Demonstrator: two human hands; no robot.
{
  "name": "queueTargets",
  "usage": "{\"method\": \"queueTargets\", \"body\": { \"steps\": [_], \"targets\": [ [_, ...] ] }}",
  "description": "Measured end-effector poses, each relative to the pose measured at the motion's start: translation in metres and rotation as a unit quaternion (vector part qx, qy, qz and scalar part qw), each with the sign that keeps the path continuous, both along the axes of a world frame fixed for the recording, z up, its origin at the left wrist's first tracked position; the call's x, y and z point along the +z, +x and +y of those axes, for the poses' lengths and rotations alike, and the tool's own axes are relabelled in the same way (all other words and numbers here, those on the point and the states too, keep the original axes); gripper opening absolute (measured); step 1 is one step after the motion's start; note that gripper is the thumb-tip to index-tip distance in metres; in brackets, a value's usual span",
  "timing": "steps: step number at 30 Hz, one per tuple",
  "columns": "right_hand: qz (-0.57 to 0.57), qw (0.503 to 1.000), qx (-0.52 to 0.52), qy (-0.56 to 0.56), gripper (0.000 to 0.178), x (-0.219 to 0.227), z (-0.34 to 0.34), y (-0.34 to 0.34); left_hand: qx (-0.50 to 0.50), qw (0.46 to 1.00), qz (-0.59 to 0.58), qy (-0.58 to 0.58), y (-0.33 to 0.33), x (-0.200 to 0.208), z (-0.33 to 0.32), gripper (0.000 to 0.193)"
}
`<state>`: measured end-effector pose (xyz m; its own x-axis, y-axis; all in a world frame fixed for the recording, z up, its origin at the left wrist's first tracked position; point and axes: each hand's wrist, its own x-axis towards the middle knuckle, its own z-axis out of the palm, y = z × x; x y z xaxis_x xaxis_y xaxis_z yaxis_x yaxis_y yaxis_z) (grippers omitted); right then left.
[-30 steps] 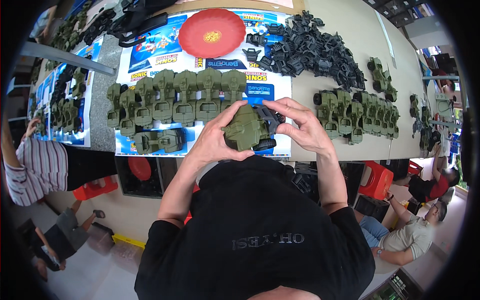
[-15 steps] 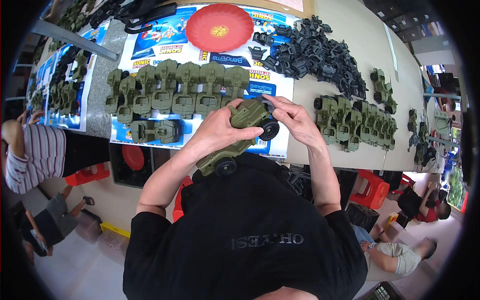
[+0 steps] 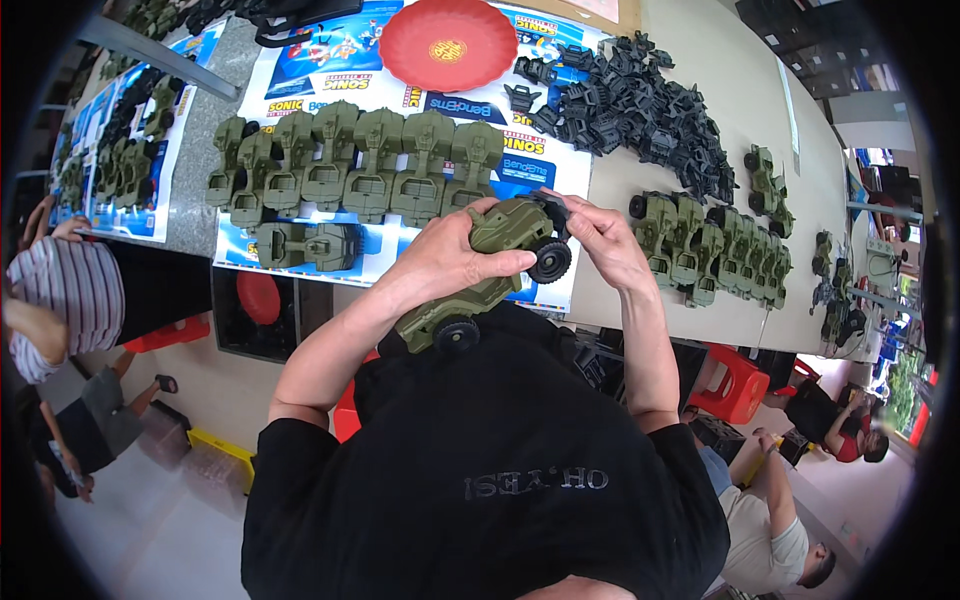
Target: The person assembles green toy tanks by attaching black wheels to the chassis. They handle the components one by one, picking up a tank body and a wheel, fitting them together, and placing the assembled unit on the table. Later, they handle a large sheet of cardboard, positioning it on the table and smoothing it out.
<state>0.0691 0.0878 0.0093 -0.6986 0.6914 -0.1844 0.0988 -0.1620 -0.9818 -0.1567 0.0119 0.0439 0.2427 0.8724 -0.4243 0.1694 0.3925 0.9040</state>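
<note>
Near the table's [image 3: 700, 45] edge, the left hand [image 3: 438, 254] wraps a green toy jeep [image 3: 508, 230] (2 black wheels [image 3: 457, 336] show), apparently steadying it against the right hand [image 3: 610, 245], whose nearly closed fingertips pinch a dark part [image 3: 551, 200] at its end.

Remotely, I'm seeing printed words [image 3: 465, 107] on the sheet [image 3: 338, 66] beyond the fingers [image 3: 590, 222], lettering [image 3: 537, 485] on the black shirt [image 3: 480, 430] below them, gold characters [image 3: 451, 49] on the plate [image 3: 405, 45] farther off.
</note>
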Motion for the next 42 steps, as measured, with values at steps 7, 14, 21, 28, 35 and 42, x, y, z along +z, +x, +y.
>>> {"method": "queueTargets", "body": {
  "steps": [7,14,21,28,35,42],
  "targets": [
    [-0.019,1.0,-0.006,0.007,0.041,-0.003,-0.002,0.0,-0.007,0.999,0.046,0.017,0.002,0.002,0.001,0.072],
    [-0.05,0.994,0.007,0.099,0.038,0.004,-0.005,-0.005,-0.013,0.996,0.086,0.018,0.002,0.0,0.001,0.073],
    [-0.009,0.983,0.027,0.18,0.029,-0.014,-0.003,-0.001,-0.036,0.994,0.099,0.029,-0.001,-0.004,-0.001,0.073],
    [-0.13,0.961,-0.21,-0.124,0.052,-0.002,-0.016,-0.024,-0.082,0.987,0.13,0.045,0.008,-0.002,-0.014,0.081],
    [-0.025,0.979,-0.196,-0.06,0.058,-0.023,-0.041,-0.04,-0.148,0.942,0.266,0.14,0.017,0.011,-0.03,0.097],
    [0.056,0.981,-0.059,-0.177,0.056,-0.008,-0.088,-0.017,-0.253,0.903,0.301,0.173,0.029,0.013,-0.058,0.106]
  ]
}}
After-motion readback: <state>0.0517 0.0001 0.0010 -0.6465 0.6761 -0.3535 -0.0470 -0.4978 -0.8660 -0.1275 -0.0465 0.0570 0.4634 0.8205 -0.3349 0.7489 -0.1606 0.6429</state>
